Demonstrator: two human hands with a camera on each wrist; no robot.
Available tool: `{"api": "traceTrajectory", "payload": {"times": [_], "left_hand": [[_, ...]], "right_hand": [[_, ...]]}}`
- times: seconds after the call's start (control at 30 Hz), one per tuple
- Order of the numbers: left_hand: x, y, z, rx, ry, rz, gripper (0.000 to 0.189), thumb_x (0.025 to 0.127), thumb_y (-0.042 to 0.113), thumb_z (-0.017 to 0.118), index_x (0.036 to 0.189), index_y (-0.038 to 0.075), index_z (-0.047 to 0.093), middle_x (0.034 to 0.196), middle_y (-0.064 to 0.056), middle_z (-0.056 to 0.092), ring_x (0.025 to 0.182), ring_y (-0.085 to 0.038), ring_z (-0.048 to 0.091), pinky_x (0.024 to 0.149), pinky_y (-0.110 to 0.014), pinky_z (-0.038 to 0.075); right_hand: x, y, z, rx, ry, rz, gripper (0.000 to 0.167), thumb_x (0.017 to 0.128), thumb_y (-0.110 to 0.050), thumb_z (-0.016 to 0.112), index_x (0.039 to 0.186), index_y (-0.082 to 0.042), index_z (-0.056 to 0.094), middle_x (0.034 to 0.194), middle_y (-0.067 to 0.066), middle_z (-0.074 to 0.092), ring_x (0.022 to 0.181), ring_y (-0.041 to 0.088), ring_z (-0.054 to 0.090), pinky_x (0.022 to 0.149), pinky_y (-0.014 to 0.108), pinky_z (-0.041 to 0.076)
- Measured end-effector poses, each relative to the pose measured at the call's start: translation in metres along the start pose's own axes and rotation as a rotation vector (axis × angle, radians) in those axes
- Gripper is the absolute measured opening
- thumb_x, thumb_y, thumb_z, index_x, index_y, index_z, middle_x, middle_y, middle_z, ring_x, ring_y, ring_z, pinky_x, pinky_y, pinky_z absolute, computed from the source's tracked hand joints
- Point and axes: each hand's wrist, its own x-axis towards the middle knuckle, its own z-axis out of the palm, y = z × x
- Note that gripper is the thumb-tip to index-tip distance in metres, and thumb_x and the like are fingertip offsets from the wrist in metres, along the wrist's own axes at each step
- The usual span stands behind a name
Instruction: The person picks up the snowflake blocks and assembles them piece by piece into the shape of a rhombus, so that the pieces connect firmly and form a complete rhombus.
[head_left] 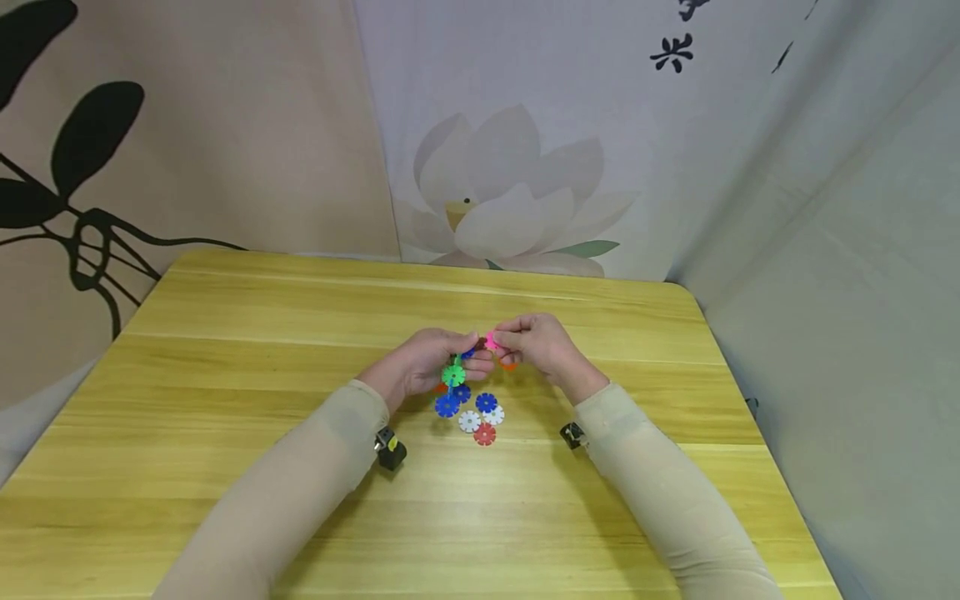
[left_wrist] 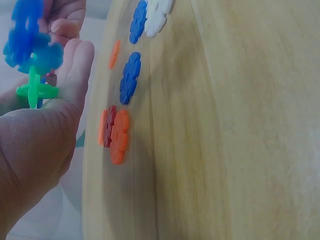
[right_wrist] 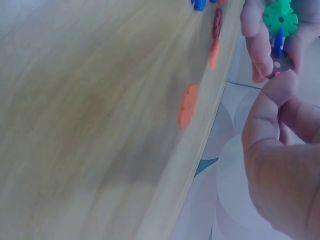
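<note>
Above the table, my left hand [head_left: 431,360] holds a chain of notched snowflake discs joined edge to edge. A green disc [head_left: 453,376] and a blue disc [head_left: 447,406] belong to it and hang below the hand. Farther along the chain, a dark brownish disc [right_wrist: 282,63] shows between the left fingers in the right wrist view. My right hand [head_left: 542,346] pinches a pink snowflake disc [head_left: 491,342] between thumb and fingers, against the brownish disc. Whether the two are slotted together I cannot tell; the right thumb hides most of the pink one.
Loose discs lie on the wooden table [head_left: 300,500] below the hands: a blue one [head_left: 487,402], a white one [head_left: 469,422], a red one [head_left: 484,434] and several orange ones, such as an orange disc [right_wrist: 188,106]. A printed curtain [head_left: 525,50] hangs behind the table.
</note>
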Motion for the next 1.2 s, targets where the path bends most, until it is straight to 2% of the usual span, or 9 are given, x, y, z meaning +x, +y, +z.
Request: {"api": "traceTrajectory", "payload": {"times": [0.2,0.5,0.73,0.87,1.03,1.1,1.2], "left_hand": [[0.002,-0.003,0.001,0.052,0.019,0.005,0.041,0.115,0.021,0.05,0.14,-0.01,0.059,0.113,-0.015,0.08,0.106,-0.022,0.079,0.109,-0.04,0.06],[0.001,-0.004,0.003,0.124,0.092,0.041,0.035,0.114,0.018,0.053,0.133,-0.009,0.065,0.106,-0.013,0.082,0.104,-0.024,0.08,0.107,-0.041,0.062],[-0.002,-0.002,0.004,0.178,0.126,0.04,0.034,0.113,0.018,0.055,0.132,-0.008,0.067,0.111,-0.016,0.082,0.107,-0.026,0.08,0.108,-0.043,0.061],[-0.005,-0.001,0.002,0.202,0.082,0.064,0.033,0.113,0.018,0.055,0.133,-0.006,0.065,0.117,-0.016,0.081,0.112,-0.026,0.079,0.112,-0.043,0.058],[-0.007,-0.001,-0.002,0.174,-0.027,0.076,0.038,0.115,0.025,0.049,0.139,-0.003,0.06,0.125,-0.013,0.078,0.114,-0.025,0.077,0.113,-0.043,0.058],[-0.007,-0.002,-0.001,0.153,-0.045,0.072,0.041,0.116,0.029,0.048,0.14,-0.002,0.059,0.125,-0.011,0.077,0.106,-0.023,0.078,0.107,-0.042,0.062],[-0.006,-0.003,0.003,0.14,0.001,0.063,0.04,0.115,0.032,0.051,0.135,-0.001,0.064,0.117,-0.012,0.075,0.087,-0.016,0.075,0.088,-0.034,0.065]], "right_hand": [[0.001,0.003,0.003,0.006,0.008,-0.008,0.022,0.103,-0.006,0.071,0.121,0.007,0.071,0.095,0.012,0.077,0.074,0.014,0.073,0.067,0.022,0.064],[-0.002,0.007,0.012,0.067,0.068,-0.004,0.022,0.101,-0.004,0.073,0.12,0.006,0.072,0.107,0.016,0.077,0.077,0.015,0.074,0.072,0.023,0.066],[-0.001,0.009,0.013,0.098,0.034,0.018,0.022,0.1,-0.005,0.074,0.12,0.005,0.072,0.105,0.013,0.078,0.077,0.015,0.073,0.073,0.024,0.066],[-0.001,0.006,0.01,0.053,0.003,-0.034,0.022,0.101,-0.008,0.075,0.12,0.004,0.074,0.103,0.013,0.079,0.078,0.015,0.074,0.074,0.024,0.066],[-0.003,0.002,0.01,-0.013,-0.021,-0.107,0.025,0.103,-0.013,0.074,0.122,0.002,0.076,0.099,0.01,0.081,0.077,0.012,0.075,0.073,0.022,0.065],[-0.004,0.001,0.012,-0.005,-0.034,-0.1,0.027,0.104,-0.013,0.072,0.124,0.003,0.075,0.097,0.008,0.081,0.076,0.011,0.074,0.073,0.022,0.065],[-0.003,0.001,0.014,0.026,-0.063,-0.07,0.031,0.108,-0.015,0.066,0.131,0.005,0.071,0.097,0.009,0.079,0.078,0.013,0.074,0.076,0.024,0.066]]}}
